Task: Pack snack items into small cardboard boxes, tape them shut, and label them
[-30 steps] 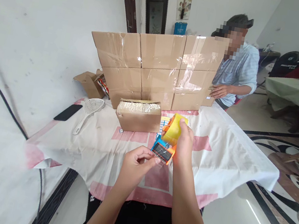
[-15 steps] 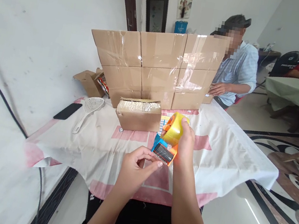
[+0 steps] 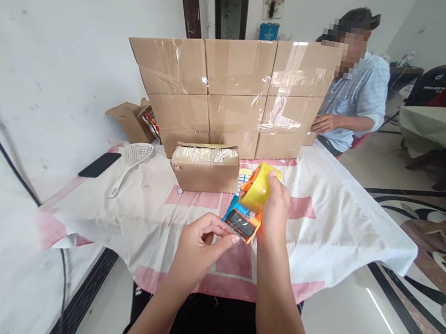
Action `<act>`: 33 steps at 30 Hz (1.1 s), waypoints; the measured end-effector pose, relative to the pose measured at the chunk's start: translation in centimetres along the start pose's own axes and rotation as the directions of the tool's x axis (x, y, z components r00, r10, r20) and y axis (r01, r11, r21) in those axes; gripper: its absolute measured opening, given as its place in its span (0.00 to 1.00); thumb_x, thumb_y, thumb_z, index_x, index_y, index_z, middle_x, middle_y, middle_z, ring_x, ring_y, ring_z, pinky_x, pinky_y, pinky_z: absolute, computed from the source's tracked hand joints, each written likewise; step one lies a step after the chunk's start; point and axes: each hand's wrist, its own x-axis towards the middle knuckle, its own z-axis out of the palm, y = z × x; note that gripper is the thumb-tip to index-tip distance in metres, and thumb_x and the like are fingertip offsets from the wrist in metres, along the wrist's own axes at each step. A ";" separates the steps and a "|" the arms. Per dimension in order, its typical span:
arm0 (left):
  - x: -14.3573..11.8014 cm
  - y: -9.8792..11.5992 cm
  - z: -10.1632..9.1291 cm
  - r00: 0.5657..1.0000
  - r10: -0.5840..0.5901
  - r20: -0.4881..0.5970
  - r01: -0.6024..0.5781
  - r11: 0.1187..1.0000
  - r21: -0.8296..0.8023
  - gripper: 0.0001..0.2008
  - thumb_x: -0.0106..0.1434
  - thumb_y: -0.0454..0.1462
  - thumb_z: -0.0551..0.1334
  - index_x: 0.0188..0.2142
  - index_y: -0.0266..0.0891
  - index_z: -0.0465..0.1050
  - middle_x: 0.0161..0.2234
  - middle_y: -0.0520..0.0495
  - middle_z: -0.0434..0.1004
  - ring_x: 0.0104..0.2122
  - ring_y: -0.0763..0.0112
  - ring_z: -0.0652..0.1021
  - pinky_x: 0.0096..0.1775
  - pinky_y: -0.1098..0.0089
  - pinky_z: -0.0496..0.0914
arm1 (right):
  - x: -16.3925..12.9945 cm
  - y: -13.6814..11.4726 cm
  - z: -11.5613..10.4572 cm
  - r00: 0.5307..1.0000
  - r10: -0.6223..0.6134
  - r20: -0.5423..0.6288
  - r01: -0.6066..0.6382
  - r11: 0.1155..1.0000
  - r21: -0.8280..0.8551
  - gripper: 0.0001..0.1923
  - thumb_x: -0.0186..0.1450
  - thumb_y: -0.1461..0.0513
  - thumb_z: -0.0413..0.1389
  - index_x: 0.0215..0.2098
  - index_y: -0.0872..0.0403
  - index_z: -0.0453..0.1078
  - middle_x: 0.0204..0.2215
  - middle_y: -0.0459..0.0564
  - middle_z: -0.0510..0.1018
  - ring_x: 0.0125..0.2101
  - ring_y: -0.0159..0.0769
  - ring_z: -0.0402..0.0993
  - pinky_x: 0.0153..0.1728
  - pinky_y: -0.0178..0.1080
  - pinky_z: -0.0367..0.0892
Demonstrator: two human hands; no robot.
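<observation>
My right hand (image 3: 274,213) grips an orange and blue tape dispenser (image 3: 246,208) with a yellow tape roll, held just above the table. My left hand (image 3: 201,244) pinches at the dispenser's front edge with thumb and forefinger, where the tape end sits. Behind the dispenser, a small cardboard box (image 3: 205,167) with clear tape across its top lies on the white and pink tablecloth (image 3: 324,231).
A wall of several taped cardboard boxes (image 3: 232,91) stands at the table's far side. A white slotted scoop (image 3: 132,158) and a black phone (image 3: 99,164) lie at the left, near an open box (image 3: 132,119). A seated person (image 3: 353,98) is behind the boxes; another sits far right.
Both hands and the dispenser have stayed nearly in place; the view has shifted slightly. The left fingers have closed a little more on the dispenser's front edge.
</observation>
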 end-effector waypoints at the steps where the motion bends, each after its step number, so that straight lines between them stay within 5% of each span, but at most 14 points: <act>1: 0.0 0.0 0.0 1.000 0.000 -0.002 0.000 1.000 0.001 0.09 0.55 0.38 0.71 0.27 0.40 0.74 0.28 0.50 0.81 0.31 0.70 0.79 0.33 0.73 0.70 | 0.0 0.0 0.0 1.000 -0.002 0.002 0.002 1.000 0.001 0.18 0.64 0.46 0.58 0.37 0.51 0.71 0.24 0.47 0.78 0.22 0.38 0.76 0.23 0.39 0.73; 33: -0.3 0.3 -0.2 0.999 0.010 -0.041 -0.009 1.000 0.021 0.07 0.53 0.36 0.71 0.26 0.39 0.75 0.25 0.52 0.80 0.27 0.75 0.79 0.28 0.79 0.68 | -0.1 0.2 0.1 0.997 0.006 0.075 -0.008 1.000 0.020 0.18 0.64 0.45 0.58 0.34 0.51 0.71 0.22 0.48 0.79 0.22 0.40 0.75 0.24 0.41 0.71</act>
